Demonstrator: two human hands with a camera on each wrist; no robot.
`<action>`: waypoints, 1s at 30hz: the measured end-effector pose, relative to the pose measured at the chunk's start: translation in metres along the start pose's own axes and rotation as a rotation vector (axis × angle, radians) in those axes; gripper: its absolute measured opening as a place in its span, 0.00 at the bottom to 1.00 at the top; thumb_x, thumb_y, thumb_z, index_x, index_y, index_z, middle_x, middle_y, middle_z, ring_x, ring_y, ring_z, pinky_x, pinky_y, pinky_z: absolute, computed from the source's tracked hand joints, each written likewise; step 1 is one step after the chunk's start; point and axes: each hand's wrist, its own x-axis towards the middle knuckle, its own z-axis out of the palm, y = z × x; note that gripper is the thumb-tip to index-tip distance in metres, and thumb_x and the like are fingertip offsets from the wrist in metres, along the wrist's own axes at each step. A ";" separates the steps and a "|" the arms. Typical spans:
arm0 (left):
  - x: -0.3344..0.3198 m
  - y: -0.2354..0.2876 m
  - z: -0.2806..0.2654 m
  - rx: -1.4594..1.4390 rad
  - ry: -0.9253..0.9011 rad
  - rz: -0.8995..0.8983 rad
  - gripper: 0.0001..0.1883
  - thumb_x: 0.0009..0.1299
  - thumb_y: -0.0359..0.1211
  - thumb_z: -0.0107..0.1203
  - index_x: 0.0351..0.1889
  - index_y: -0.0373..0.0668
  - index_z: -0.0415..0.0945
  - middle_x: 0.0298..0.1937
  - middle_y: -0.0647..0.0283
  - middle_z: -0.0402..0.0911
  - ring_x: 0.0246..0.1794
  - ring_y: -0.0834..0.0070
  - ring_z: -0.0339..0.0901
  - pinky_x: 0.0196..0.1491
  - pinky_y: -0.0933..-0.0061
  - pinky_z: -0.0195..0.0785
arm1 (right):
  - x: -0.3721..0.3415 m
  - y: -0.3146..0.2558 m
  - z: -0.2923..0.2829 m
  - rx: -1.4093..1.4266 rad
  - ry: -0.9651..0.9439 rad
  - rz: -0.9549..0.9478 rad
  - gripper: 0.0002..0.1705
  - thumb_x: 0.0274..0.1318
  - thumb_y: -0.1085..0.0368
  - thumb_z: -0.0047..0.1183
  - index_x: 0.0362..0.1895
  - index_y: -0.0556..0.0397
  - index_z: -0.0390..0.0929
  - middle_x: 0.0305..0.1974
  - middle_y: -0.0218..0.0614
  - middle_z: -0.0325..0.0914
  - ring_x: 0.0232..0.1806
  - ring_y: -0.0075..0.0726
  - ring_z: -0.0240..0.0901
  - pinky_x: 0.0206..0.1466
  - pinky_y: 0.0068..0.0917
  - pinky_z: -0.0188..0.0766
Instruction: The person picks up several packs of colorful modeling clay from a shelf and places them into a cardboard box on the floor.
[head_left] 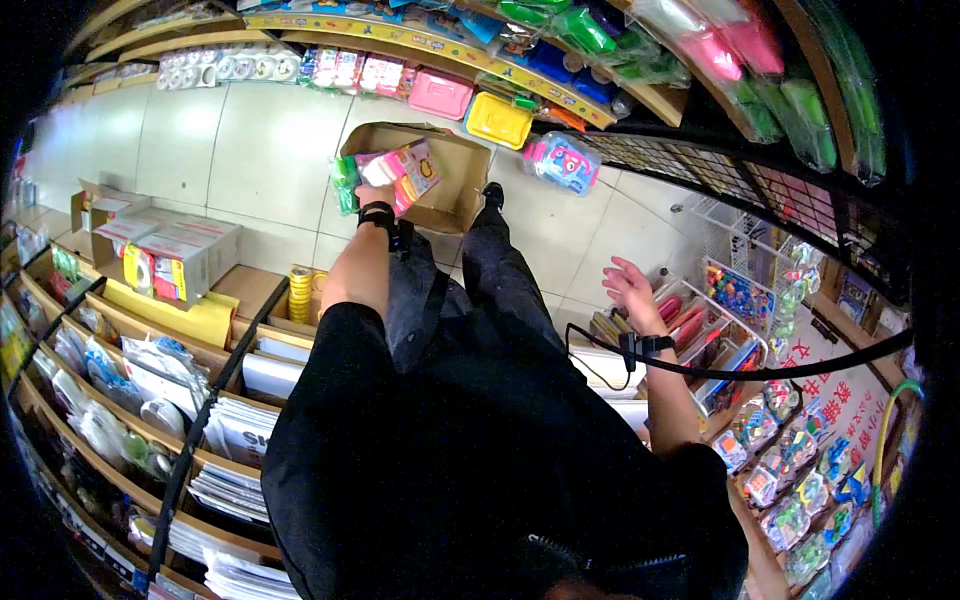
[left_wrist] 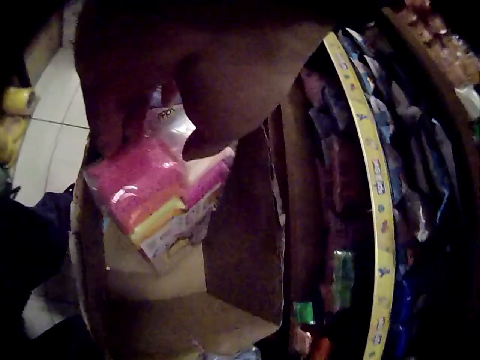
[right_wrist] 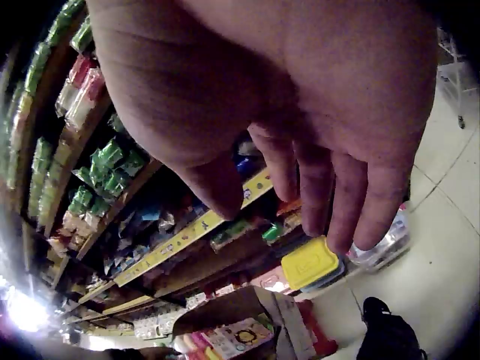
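Note:
My left hand is at the near left side of an open cardboard box on the floor. It grips a clear plastic pack with pink, orange and yellow contents; in the left wrist view the thumb lies over its upper end and the other fingers are mostly hidden. A pack with a pink and yellow printed front lies in the box beside the hand. Green packets show at the box's left edge. My right hand hangs in the air with relaxed fingers, holding nothing.
A yellow lidded tub, a pink tub and a clear jar with a blue label stand along the shelf beyond the box. Other cartons sit at left. A wire rack stands at right; a black cable crosses there.

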 end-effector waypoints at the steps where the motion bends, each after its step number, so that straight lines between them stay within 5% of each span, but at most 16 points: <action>1: -0.005 0.000 -0.001 -0.011 0.074 -0.104 0.36 0.50 0.42 0.63 0.53 0.33 0.60 0.50 0.48 0.73 0.52 0.57 0.71 0.54 0.66 0.64 | 0.005 -0.008 -0.002 -0.010 -0.018 -0.041 0.27 0.54 0.61 0.51 0.59 0.50 0.63 0.48 0.37 0.72 0.45 0.30 0.70 0.47 0.26 0.67; 2: -0.051 0.029 -0.040 -0.005 -0.086 -0.208 0.42 0.52 0.40 0.61 0.58 0.34 0.48 0.58 0.47 0.65 0.57 0.57 0.67 0.58 0.65 0.60 | 0.011 -0.017 -0.002 -0.046 -0.006 -0.097 0.22 0.57 0.64 0.47 0.57 0.52 0.64 0.47 0.38 0.74 0.45 0.31 0.72 0.48 0.25 0.68; 3: -0.017 -0.006 -0.017 0.132 -0.025 0.048 0.34 0.55 0.43 0.58 0.53 0.31 0.59 0.50 0.44 0.72 0.51 0.52 0.71 0.53 0.61 0.64 | 0.019 -0.028 -0.003 -0.045 -0.013 -0.110 0.22 0.57 0.64 0.47 0.57 0.52 0.64 0.47 0.38 0.74 0.45 0.31 0.72 0.48 0.25 0.68; 5: -0.046 -0.002 -0.047 0.047 0.053 0.239 0.25 0.57 0.45 0.54 0.41 0.29 0.70 0.39 0.40 0.76 0.43 0.48 0.74 0.46 0.56 0.67 | 0.032 -0.055 -0.005 -0.053 0.020 -0.270 0.22 0.56 0.66 0.48 0.56 0.54 0.66 0.46 0.38 0.74 0.44 0.30 0.72 0.46 0.23 0.69; 7: 0.076 -0.086 -0.003 0.333 0.011 0.510 0.22 0.57 0.45 0.51 0.32 0.30 0.75 0.32 0.38 0.77 0.37 0.45 0.75 0.39 0.53 0.68 | 0.038 -0.099 0.004 0.025 0.119 -0.380 0.22 0.56 0.66 0.49 0.55 0.57 0.66 0.45 0.38 0.75 0.44 0.30 0.73 0.46 0.23 0.69; 9: -0.011 -0.043 -0.080 -0.097 -0.115 0.191 0.22 0.55 0.42 0.52 0.33 0.29 0.75 0.33 0.37 0.76 0.36 0.46 0.75 0.39 0.55 0.68 | 0.042 -0.144 0.010 0.064 0.212 -0.544 0.23 0.56 0.67 0.50 0.55 0.60 0.65 0.46 0.38 0.74 0.45 0.29 0.72 0.48 0.23 0.69; 13: 0.005 -0.080 -0.128 0.083 -0.131 0.269 0.22 0.56 0.39 0.53 0.44 0.33 0.73 0.39 0.42 0.78 0.42 0.51 0.75 0.48 0.62 0.67 | 0.059 -0.218 0.031 0.192 0.452 -0.898 0.39 0.50 0.66 0.57 0.63 0.63 0.51 0.58 0.47 0.62 0.57 0.35 0.62 0.60 0.29 0.58; 15: -0.050 -0.075 -0.157 0.179 0.007 0.434 0.22 0.57 0.40 0.53 0.46 0.35 0.71 0.42 0.43 0.77 0.46 0.53 0.73 0.52 0.63 0.65 | 0.081 -0.239 0.039 0.185 0.582 -0.991 0.40 0.48 0.64 0.60 0.61 0.64 0.52 0.55 0.46 0.65 0.56 0.35 0.63 0.59 0.29 0.59; 17: -0.078 -0.077 -0.172 0.173 -0.042 0.376 0.21 0.58 0.40 0.52 0.46 0.37 0.70 0.41 0.44 0.77 0.47 0.53 0.73 0.52 0.62 0.65 | 0.100 -0.253 0.040 0.295 0.469 -1.068 0.37 0.46 0.62 0.61 0.56 0.65 0.57 0.51 0.45 0.68 0.52 0.36 0.65 0.56 0.28 0.60; 19: -0.070 -0.108 -0.165 0.121 -0.100 0.310 0.20 0.58 0.39 0.52 0.45 0.37 0.70 0.37 0.45 0.78 0.42 0.54 0.75 0.49 0.62 0.67 | 0.119 -0.258 0.040 0.070 0.765 -0.907 0.35 0.41 0.60 0.64 0.50 0.66 0.61 0.47 0.46 0.71 0.48 0.41 0.68 0.52 0.31 0.62; 23: -0.091 -0.161 -0.147 -0.180 -0.230 0.161 0.17 0.60 0.37 0.51 0.44 0.37 0.70 0.28 0.56 0.79 0.26 0.69 0.78 0.32 0.69 0.72 | 0.149 -0.271 0.043 0.051 0.882 -0.898 0.33 0.37 0.62 0.65 0.47 0.67 0.65 0.45 0.52 0.72 0.49 0.48 0.69 0.52 0.33 0.62; 27: -0.107 -0.204 -0.135 -0.236 -0.287 0.033 0.16 0.61 0.32 0.48 0.46 0.36 0.71 0.29 0.60 0.79 0.27 0.70 0.77 0.28 0.70 0.72 | 0.139 -0.276 0.047 0.038 0.915 -0.824 0.31 0.36 0.63 0.64 0.45 0.68 0.68 0.44 0.56 0.74 0.48 0.53 0.70 0.50 0.35 0.64; 28: -0.156 -0.168 -0.160 -0.231 -0.287 -0.034 0.15 0.62 0.32 0.47 0.45 0.36 0.72 0.32 0.57 0.78 0.28 0.68 0.77 0.29 0.68 0.73 | 0.134 -0.279 0.045 0.017 0.913 -0.732 0.30 0.35 0.61 0.65 0.43 0.67 0.70 0.42 0.56 0.75 0.46 0.53 0.72 0.49 0.36 0.65; 30: -0.143 -0.181 -0.161 -0.227 -0.295 -0.046 0.14 0.63 0.32 0.47 0.45 0.37 0.72 0.32 0.56 0.78 0.29 0.67 0.77 0.30 0.68 0.73 | 0.135 -0.278 0.043 0.036 0.928 -0.681 0.30 0.35 0.61 0.65 0.43 0.65 0.71 0.42 0.55 0.75 0.46 0.53 0.72 0.49 0.36 0.66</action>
